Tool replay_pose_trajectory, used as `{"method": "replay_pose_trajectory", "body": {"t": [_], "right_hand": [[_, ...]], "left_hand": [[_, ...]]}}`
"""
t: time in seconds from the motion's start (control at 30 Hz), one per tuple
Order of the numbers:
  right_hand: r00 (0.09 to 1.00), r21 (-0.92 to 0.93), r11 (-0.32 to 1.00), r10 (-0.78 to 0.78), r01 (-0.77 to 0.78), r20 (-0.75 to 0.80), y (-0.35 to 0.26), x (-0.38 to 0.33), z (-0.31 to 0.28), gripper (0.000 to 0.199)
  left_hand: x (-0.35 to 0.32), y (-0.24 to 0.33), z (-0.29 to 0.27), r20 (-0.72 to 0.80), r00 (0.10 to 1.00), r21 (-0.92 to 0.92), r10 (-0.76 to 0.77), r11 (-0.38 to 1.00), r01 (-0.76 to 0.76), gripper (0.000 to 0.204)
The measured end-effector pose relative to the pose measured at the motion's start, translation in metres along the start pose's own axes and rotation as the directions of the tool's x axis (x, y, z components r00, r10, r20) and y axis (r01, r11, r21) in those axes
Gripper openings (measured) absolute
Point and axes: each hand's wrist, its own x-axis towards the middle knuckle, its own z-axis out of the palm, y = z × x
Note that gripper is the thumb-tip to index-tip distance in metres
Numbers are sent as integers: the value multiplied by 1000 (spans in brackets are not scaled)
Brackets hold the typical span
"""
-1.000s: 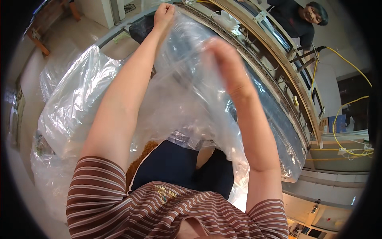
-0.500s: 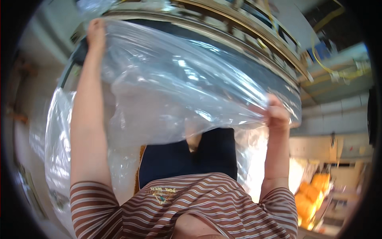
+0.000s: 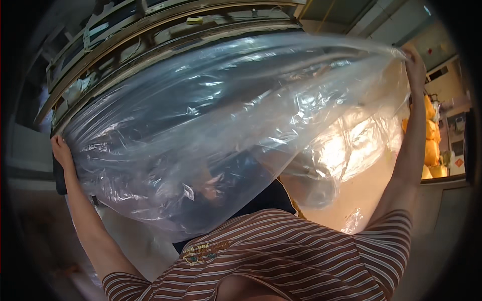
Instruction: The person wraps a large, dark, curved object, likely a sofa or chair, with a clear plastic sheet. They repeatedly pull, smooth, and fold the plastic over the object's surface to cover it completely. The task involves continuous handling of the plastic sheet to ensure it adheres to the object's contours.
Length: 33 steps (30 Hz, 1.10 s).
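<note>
A large sheet of clear plastic film (image 3: 216, 115) is stretched wide between my two hands, over a dark surface and my lap. My left hand (image 3: 61, 150) grips its gathered edge at the far left, low beside the dark surface's end. Up at the right, my right hand (image 3: 413, 62) is closed round the other end, which narrows to a bunched corner. Creases and bright reflections run across the film. Whether it is one layer or a bag I cannot tell.
Behind the film runs a wooden frame with rails (image 3: 130, 35), and a small yellow object (image 3: 195, 20) lies on it. More crumpled clear plastic (image 3: 351, 145) hangs at my right. Orange sacks (image 3: 432, 135) are stacked beyond my right arm.
My right hand has moved up and outward to the right, and my left hand sits lower and farther left. The film is spread wider. The whole view has turned.
</note>
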Motion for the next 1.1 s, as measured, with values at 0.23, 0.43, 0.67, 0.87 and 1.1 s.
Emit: {"method": "replay_pose_trajectory", "body": {"t": [0.23, 0.43, 0.67, 0.87, 1.1], "right_hand": [[939, 329, 880, -308, 342, -151, -199, -56, 100, 40], [670, 403, 731, 99, -551, 736, -119, -47, 268, 90], [903, 160, 946, 204, -280, 377, -84, -19, 354, 80], [987, 321, 935, -158, 151, -5, -163, -19, 286, 46], [795, 612, 685, -589, 395, 146, -279, -127, 209, 48]], "left_hand": [[-29, -64, -18, 2, 999, 304, -43, 952, 40, 37], [-30, -171, -126, 71, 997, 612, 26, 788, -64, 38], [-23, -154, -93, 42, 989, 587, -143, 804, 92, 40], [-14, -147, -97, 48, 959, 535, -279, 818, 212, 43], [-20, -144, -139, -92, 920, 290, -381, 874, 391, 42]]}}
